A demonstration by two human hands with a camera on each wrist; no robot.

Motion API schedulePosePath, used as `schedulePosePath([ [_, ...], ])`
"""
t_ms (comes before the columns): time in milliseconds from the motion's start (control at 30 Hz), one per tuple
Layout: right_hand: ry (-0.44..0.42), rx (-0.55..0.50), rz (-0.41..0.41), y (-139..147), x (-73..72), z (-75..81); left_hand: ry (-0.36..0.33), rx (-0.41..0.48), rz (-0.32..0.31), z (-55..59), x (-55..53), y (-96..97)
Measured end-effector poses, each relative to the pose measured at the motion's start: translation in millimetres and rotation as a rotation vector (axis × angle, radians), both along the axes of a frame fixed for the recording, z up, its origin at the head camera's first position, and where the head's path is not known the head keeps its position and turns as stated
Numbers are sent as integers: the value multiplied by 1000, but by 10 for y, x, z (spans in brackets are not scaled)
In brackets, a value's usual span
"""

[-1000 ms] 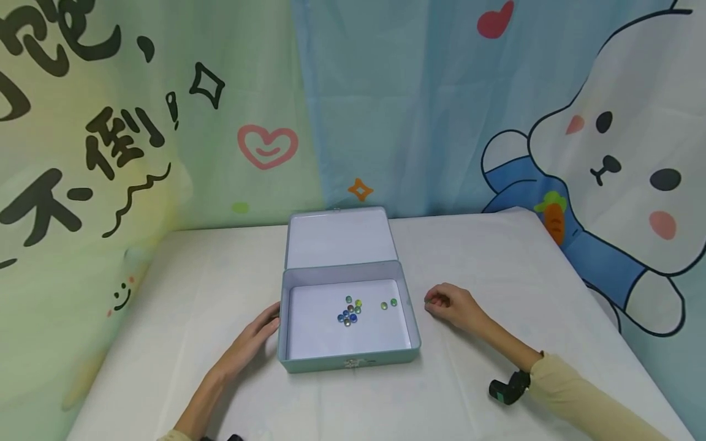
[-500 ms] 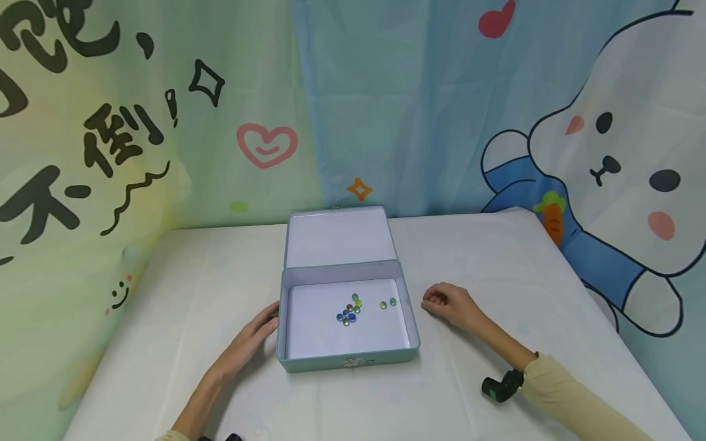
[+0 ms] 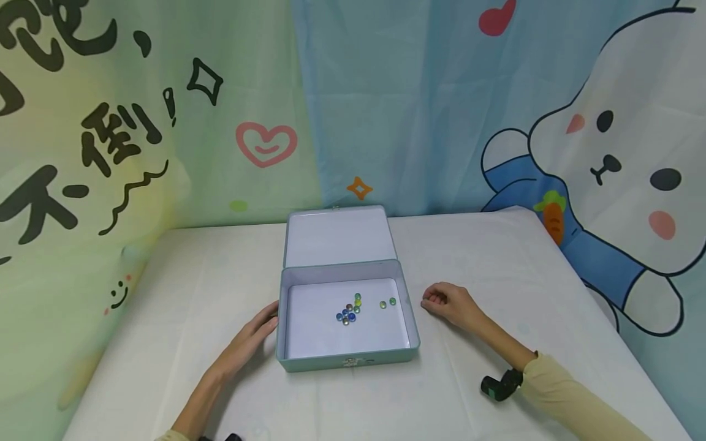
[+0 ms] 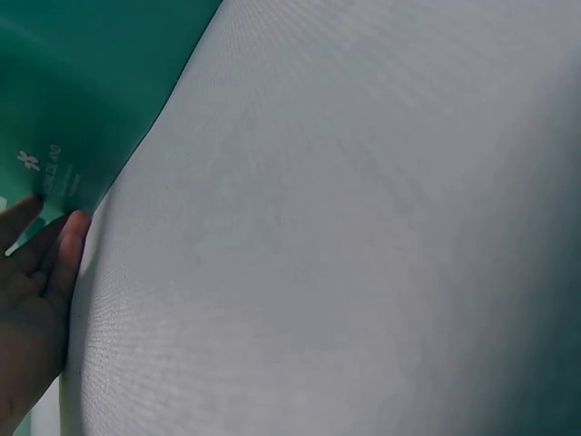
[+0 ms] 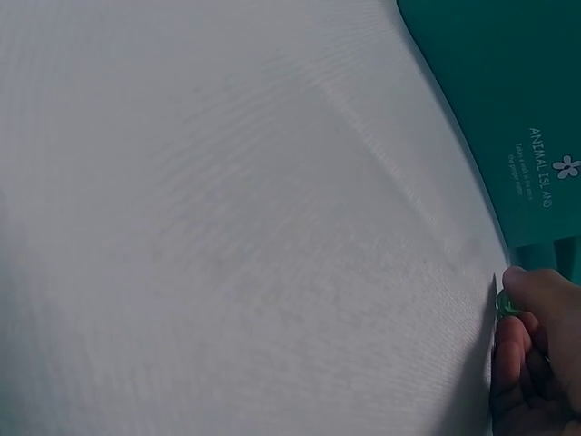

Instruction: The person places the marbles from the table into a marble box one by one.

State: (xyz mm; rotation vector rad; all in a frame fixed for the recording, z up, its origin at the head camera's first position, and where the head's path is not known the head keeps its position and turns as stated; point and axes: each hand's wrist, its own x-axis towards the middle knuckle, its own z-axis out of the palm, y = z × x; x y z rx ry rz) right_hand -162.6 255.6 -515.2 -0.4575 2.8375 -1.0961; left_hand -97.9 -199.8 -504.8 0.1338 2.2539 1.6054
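Observation:
An open green tin box (image 3: 347, 364) with a pale interior lies in the middle of the table, its lid (image 3: 341, 237) folded back. Inside, several glass marbles (image 3: 352, 316), blue, green, yellow and brownish, gather in a loose cluster. Two green marbles (image 3: 383, 304) sit apart from it, nearer the right wall. My left hand (image 3: 250, 338) touches the box's left side with fairly straight fingers. To the right of the box, my right hand (image 3: 452, 305) is low at the table. In the right wrist view its thumb and curled fingers pinch a green marble (image 5: 508, 305).
A white cloth (image 3: 485, 257) covers the table. Behind it hangs a printed curtain (image 3: 364, 110) with a white cartoon animal on the right. A black wrist camera (image 3: 501, 386) is strapped near the right sleeve.
At the cluster's far end, one green marble has rolled right and slightly back, coming to rest by the yellow marble. Both hands have stayed almost where they were.

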Motion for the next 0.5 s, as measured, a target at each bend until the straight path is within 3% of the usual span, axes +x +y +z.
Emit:
schedulePosePath([
  [500,-14,-17,18,0,-10,31,20,5,-15,-8,-21,-8],
])
